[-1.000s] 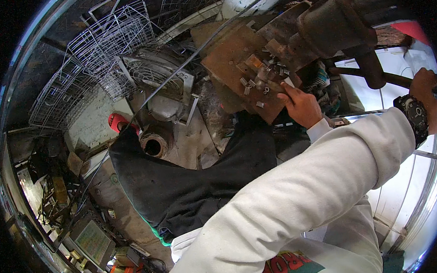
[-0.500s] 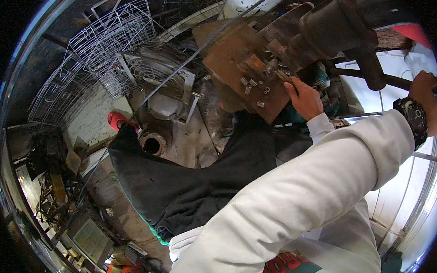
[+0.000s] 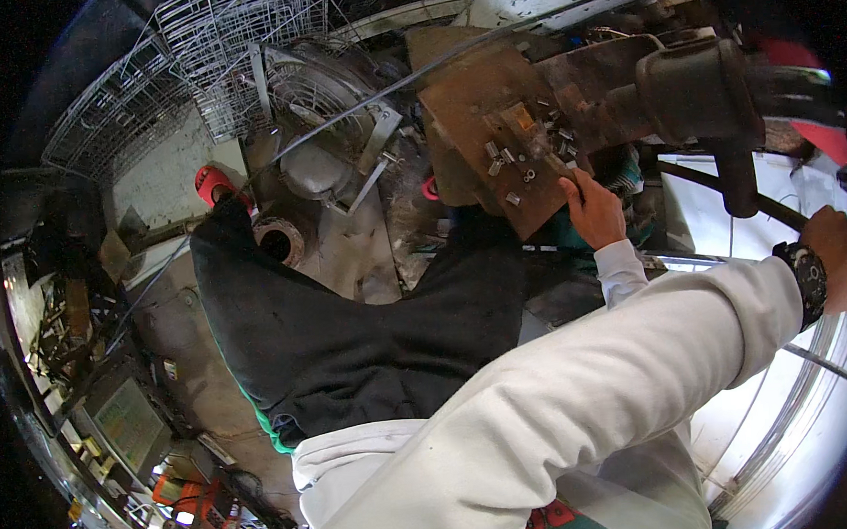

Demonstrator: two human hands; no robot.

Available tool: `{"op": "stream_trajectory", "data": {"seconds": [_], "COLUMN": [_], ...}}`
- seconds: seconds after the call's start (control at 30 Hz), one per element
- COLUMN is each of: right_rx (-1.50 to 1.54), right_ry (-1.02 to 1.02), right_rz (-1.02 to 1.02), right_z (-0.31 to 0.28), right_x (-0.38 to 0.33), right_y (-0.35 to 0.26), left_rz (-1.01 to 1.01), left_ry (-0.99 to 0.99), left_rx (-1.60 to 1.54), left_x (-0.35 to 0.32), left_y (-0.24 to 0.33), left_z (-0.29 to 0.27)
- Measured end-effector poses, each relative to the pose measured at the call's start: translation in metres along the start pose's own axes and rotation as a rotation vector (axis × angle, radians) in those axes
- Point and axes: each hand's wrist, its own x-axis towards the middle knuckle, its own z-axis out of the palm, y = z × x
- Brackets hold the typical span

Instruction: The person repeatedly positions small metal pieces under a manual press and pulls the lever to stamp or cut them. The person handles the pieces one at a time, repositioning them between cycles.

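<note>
My left arm, in a white sleeve with a dark wristwatch [image 3: 801, 281], crosses over to the right. There my left hand [image 3: 833, 254] is closed round the end of the dark bar handle [image 3: 775, 206] of a big, worn bench vise [image 3: 692, 88]. Below that arm my right hand [image 3: 595, 209] emerges, its thumb and fingers closed on a short, thin, brownish piece [image 3: 559, 164] whose kind I cannot make out. Its tip points over a rusty brown plate [image 3: 463, 95]. Small metal tube pieces [image 3: 494, 166], rings [image 3: 529, 176] and an orange-brown block [image 3: 521, 118] lie on this plate.
Wire racks [image 3: 240, 44] and a metal fan-like frame [image 3: 309, 98] stand at the far left. A hollow round pipe end [image 3: 279, 241] is beside my leg. A long dark cable [image 3: 377, 99] runs across the scene. An orange machine [image 3: 192, 502] sits at lower left.
The whole view has shifted, with the vise now lower and further right. My right hand's piece sits a little back from the metal bits near the vise. Both hands keep their grip.
</note>
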Motion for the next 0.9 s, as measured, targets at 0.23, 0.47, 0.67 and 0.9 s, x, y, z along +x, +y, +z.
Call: {"op": "stream_trajectory", "data": {"seconds": [0.23, 0.47, 0.67, 0.9], "right_rx": [-0.017, -0.003, 0.016, 0.161], "right_ry": [0.119, 0.17, 0.091, 0.209], "right_rz": [-0.158, -0.165, -0.019, 0.166], "right_z": [0.002, 0.006, 0.005, 0.015], "right_x": [-0.002, -0.008, -0.001, 0.012], "right_y": [-0.004, -0.006, -0.002, 0.034], "left_rz": [0.033, 0.024, 0.015, 0.016], "left_ry": [-0.053, -0.051, -0.122, -0.021], "left_rx": [0.054, 0.003, -0.002, -0.017], "left_x": [-0.002, 0.0, 0.001, 0.0], "left_y": [0.006, 0.008, 0.003, 0.007], "left_z": [-0.017, -0.014, -0.024, -0.012]}}
